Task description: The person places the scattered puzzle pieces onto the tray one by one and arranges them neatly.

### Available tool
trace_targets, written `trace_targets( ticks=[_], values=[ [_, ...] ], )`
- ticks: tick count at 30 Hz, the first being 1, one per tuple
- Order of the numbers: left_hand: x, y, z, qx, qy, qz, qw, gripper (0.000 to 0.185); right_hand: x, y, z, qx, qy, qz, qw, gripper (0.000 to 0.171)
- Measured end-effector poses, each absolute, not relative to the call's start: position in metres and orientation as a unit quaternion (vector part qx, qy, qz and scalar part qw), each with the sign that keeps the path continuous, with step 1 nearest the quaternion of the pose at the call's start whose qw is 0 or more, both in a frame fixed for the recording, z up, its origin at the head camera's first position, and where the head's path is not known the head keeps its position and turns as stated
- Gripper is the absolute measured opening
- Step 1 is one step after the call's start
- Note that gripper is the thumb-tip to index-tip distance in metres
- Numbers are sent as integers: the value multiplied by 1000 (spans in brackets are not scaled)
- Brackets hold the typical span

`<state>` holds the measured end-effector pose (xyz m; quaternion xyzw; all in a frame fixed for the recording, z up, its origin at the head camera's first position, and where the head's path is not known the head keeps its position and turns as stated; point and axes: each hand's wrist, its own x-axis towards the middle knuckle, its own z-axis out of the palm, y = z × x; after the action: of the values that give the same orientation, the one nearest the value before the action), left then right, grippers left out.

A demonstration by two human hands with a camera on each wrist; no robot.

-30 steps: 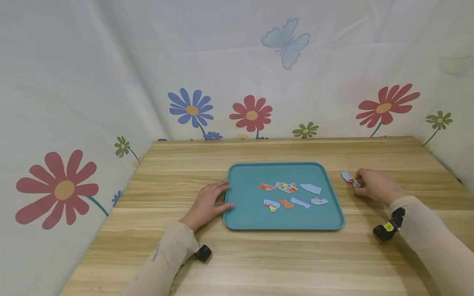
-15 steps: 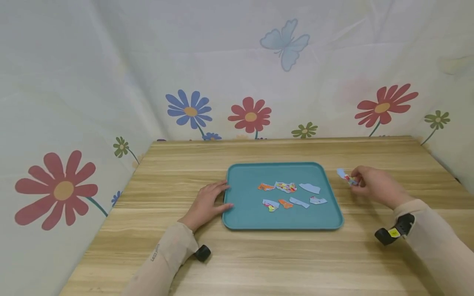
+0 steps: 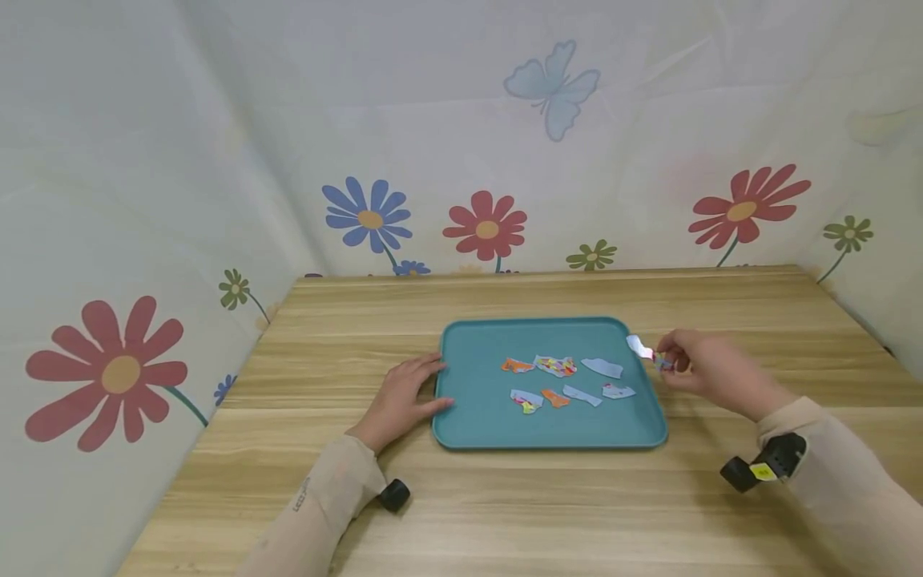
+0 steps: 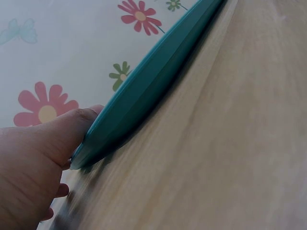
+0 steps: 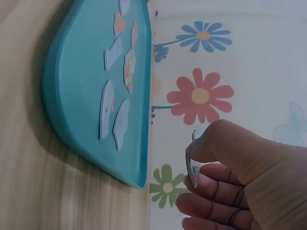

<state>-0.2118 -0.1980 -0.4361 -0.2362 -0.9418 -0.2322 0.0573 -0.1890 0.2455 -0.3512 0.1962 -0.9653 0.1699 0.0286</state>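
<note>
Between thumb and fingertips, my right hand (image 3: 710, 369) pinches an irregular piece of printed card (image 3: 639, 347), white with a multicoloured end. It is held above the right rim of the teal tray (image 3: 476, 425). The right wrist view shows that card piece (image 5: 193, 167) nearly edge-on. My left hand (image 3: 404, 401) rests at the tray's left edge, its thumb and fingertips touching the rim. In the left wrist view the thumb (image 4: 72, 127) lies against the rim. Several similar pieces lie in the tray in two rough rows, among them an orange one (image 3: 555, 398) and a pale one (image 3: 602, 368).
The tray stands on a wood-grain table (image 3: 548, 505). Behind the table hangs a white cloth (image 3: 447, 96) printed with flowers and a butterfly. A black wrist camera (image 3: 757, 465) sits under the right wrist, close to the table.
My right hand has lifted the card piece from the table right of the tray and carried it left, to the tray's right rim. The left hand stays in place.
</note>
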Motion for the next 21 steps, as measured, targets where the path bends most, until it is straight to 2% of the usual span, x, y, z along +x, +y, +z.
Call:
trace_targets(
  ticks=[21],
  values=[
    [-210, -196, -441, -236, -942, -232, 64, 64, -169, 220, -364, 304, -937, 167, 38, 23]
  ],
)
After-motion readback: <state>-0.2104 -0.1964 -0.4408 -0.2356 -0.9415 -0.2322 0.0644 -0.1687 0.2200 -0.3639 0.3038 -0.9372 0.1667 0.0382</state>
